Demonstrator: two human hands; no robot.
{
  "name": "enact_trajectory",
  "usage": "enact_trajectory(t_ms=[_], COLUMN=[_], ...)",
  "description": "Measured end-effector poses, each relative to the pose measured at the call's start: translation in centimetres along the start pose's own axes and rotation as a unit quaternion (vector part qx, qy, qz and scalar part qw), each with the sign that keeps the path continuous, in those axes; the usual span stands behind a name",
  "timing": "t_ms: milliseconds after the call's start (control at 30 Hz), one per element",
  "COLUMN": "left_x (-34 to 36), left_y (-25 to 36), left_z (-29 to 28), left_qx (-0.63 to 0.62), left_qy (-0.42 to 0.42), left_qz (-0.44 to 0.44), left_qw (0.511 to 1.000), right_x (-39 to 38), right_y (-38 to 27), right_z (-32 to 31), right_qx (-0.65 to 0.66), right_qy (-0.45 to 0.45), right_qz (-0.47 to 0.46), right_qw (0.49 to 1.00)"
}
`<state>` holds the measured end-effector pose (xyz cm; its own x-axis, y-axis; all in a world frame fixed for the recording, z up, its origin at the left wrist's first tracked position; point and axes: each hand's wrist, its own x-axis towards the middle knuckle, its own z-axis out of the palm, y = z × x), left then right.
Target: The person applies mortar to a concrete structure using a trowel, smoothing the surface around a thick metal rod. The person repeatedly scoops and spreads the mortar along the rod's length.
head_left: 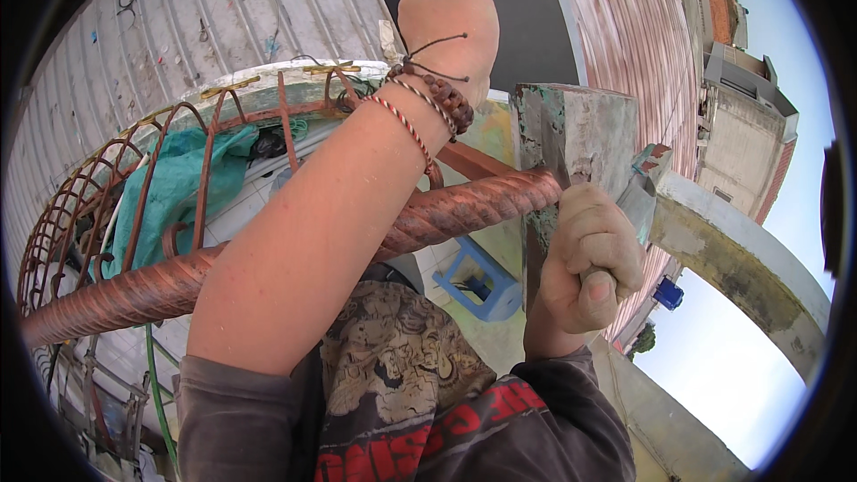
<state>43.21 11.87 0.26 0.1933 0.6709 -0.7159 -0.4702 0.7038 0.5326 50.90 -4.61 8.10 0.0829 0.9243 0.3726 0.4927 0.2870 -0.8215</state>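
1. fingers (605, 248) of the right hand (591, 261) are clenched, thumb folded in front; nothing shows inside, can't rule out something small.
2. left hand (453, 27) is past the rail, wrist bent, fingers mostly hidden; looks fisted, can't tell if it grasps anything.
3. twisted rail (482, 201), rust-brown, runs from the left under the left forearm (308, 219) to the grey post (578, 129); right hand is just beside that end, contact unclear.
4. best handling, my judgement: work along the spiral ridges with even, light pressure; they look rough on bare skin.
5. keep right knuckles off the post's worn edge; corner could scrape.
6. tuck the loose cord ends on the bracelets (437, 98); they could snag on the rusty bars (210, 165).
7. better keep body weight behind the rail, left forearm not leaning on it.
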Motion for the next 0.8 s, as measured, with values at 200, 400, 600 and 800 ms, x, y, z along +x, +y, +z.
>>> enact_trajectory(t_ms=[200, 400, 600, 800], left_x=[-0.1, -0.5, -0.2, 0.6], left_y=[-0.5, -0.2, -0.8, -1.5], left_z=[0.1, 0.2, 0.1, 0.0], left_qx=[0.008, 0.012, -0.002, 0.074], left_qy=[-0.028, -0.021, -0.029, -0.04], left_qz=[0.012, 0.005, -0.003, 0.064], left_qw=[1.0, 1.0, 1.0, 0.994], right_x=[0.4, 1.1, 0.9, 1.6], right_y=[0.1, 1.1, 1.3, 3.1], right_z=[0.0, 0.5, 0.7, 1.3], right_qx=[0.019, 0.028, 0.017, 0.008], right_qy=[0.002, 0.068, 0.093, 0.108], right_qz=[-0.01, 0.006, -0.026, -0.031], right_qw=[1.0, 0.997, 0.995, 0.994])
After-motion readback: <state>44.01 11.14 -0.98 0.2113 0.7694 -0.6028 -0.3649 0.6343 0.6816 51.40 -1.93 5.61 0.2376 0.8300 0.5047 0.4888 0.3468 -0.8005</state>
